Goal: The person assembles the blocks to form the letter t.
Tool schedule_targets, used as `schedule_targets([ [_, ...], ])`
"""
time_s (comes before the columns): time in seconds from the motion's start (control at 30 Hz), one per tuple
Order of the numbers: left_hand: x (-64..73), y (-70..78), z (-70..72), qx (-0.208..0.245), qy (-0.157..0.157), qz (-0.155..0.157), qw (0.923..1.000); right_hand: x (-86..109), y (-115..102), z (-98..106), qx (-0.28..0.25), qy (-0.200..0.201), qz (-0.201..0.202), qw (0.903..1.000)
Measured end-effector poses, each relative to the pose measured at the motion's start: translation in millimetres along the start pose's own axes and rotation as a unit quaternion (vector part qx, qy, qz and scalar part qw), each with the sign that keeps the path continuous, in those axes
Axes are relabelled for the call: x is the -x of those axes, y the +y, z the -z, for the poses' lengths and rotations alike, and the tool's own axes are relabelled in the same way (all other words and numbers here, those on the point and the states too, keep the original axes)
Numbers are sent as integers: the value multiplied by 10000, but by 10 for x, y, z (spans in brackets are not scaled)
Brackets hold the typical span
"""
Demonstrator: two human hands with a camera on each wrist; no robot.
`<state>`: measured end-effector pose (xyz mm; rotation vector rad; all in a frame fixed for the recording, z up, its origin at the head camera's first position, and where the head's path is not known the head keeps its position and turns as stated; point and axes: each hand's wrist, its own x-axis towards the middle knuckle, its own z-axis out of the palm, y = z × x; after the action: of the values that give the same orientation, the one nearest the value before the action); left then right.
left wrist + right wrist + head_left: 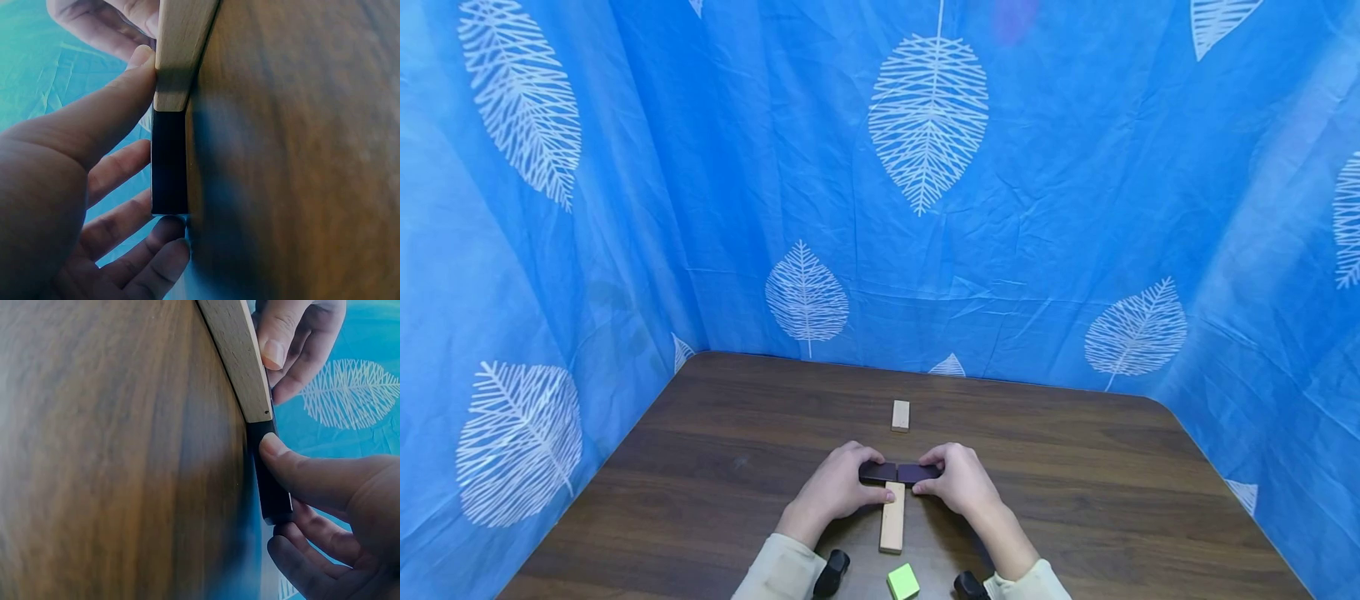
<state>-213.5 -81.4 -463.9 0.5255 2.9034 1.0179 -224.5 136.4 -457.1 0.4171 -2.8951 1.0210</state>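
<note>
Two dark brown blocks lie end to end across the table: a left dark block (878, 472) and a right dark block (914, 474). Against their near side, where they meet, stands the end of a long pale wooden block (892, 525), making a T shape. My left hand (833, 483) holds the left dark block, its fingers around the outer end and far side, while its thumb rests on the pale block near the joint. My right hand (964, 481) pinches the right dark block between thumb and fingers. The left wrist view shows pale and dark wood touching.
A short pale wooden block (901, 415) lies farther back on the brown table (760, 417). Near the front edge, between the forearms, is a lime green cube (903, 582). Blue leaf-patterned cloth (925, 275) hangs around the back and sides.
</note>
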Motion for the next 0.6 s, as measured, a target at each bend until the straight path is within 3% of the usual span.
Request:
schedule_targets([
  [0.6,4,1,-1,-34,23,-2,10000,8,-38,-10,129,-185,21,9997],
])
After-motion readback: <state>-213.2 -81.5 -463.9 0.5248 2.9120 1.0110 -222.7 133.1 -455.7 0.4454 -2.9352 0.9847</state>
